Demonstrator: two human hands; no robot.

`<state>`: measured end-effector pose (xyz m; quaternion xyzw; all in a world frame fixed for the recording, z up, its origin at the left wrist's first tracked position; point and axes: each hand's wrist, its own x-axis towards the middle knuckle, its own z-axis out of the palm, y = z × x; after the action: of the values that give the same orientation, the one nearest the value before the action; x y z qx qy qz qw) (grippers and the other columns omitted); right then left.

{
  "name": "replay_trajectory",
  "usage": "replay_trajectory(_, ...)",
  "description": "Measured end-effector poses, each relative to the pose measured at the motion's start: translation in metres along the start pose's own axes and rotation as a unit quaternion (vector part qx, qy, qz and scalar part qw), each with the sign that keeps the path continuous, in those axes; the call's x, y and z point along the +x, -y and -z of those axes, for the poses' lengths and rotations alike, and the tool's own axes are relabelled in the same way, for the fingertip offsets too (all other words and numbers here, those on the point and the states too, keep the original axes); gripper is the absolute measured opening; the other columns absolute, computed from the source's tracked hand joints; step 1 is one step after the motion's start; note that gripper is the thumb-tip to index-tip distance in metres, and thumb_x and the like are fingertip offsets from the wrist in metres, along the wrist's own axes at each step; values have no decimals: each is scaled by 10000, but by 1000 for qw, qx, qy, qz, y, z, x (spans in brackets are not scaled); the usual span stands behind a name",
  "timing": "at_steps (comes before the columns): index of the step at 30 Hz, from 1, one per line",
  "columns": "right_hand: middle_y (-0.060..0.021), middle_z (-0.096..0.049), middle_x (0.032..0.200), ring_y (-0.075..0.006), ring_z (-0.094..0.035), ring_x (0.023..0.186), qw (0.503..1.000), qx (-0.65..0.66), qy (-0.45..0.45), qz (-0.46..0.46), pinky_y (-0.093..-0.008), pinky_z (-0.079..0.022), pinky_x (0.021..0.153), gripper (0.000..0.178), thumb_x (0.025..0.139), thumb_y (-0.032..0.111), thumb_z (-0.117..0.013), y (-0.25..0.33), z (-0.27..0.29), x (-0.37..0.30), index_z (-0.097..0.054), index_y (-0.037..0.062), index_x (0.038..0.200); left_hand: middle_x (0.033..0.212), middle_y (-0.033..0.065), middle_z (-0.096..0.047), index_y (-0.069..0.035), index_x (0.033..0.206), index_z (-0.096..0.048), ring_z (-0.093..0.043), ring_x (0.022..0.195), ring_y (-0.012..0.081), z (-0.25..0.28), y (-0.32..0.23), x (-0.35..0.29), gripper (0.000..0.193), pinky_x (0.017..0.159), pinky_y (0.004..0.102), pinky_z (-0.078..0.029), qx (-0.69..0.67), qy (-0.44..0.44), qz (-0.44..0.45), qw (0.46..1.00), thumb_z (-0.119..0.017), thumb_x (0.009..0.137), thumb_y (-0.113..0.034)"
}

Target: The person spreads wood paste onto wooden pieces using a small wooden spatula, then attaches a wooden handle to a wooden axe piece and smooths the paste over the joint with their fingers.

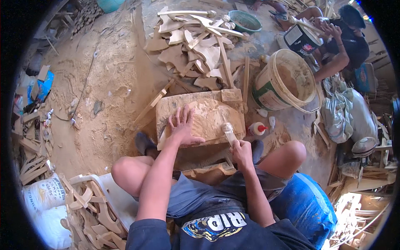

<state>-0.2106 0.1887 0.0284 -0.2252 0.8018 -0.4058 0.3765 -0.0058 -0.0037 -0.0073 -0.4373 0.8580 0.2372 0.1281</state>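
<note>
In front of me stands a thick, worn wooden block [200,102], dusted with sawdust. My left hand [182,127] lies on its left part with the fingers spread. A pale strip of wood [163,137] shows at the block's left edge, beside that hand. My right hand [241,152] is closed round a short pale tool [228,132] with a rounded whitish end. That end rests over the block's right front part; its exact kind I cannot make out. A smaller wood piece [231,95] sits at the block's far right corner.
Beyond the block lies a heap of cut wooden pieces [196,46]. A large dusty bucket [273,83] and a white bottle with a red cap [257,128] are at right. More cut pieces fill a white container [110,187] at lower left. A co-worker [350,41] sits far right.
</note>
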Motion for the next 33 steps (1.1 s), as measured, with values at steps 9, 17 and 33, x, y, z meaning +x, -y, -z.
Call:
replay_trajectory(9,-149,-677,714,-267,-653,591,979,-127,-28,154,-416,-508,578,249,1021,159,-568,48,-23,34,-681,-56,963,1808,149,129,-122,1738,19,138,1647,425,-4,10,-2,1610,1246,731,69,8,-1,12,1000,-816,585,-874)
replay_trajectory(17,-166,-640,999,-293,-716,779,753,-593,-74,275,-365,-622,602,608,1010,90,-569,-4,-44,-6,-434,-25,1591,1808,152,125,-113,1738,9,141,1646,429,-4,-2,5,1607,1244,738,63,11,-4,-1,1000,-816,588,-875)
replay_trajectory(33,-250,-642,1116,-392,-749,958,800,-555,12,229,-437,-649,732,518,1030,67,-521,46,-41,0,-475,-9,1540,1811,158,100,-137,1739,26,142,1649,415,-6,-1,6,1611,1247,726,73,2,-6,-2,1000,-827,582,-864)
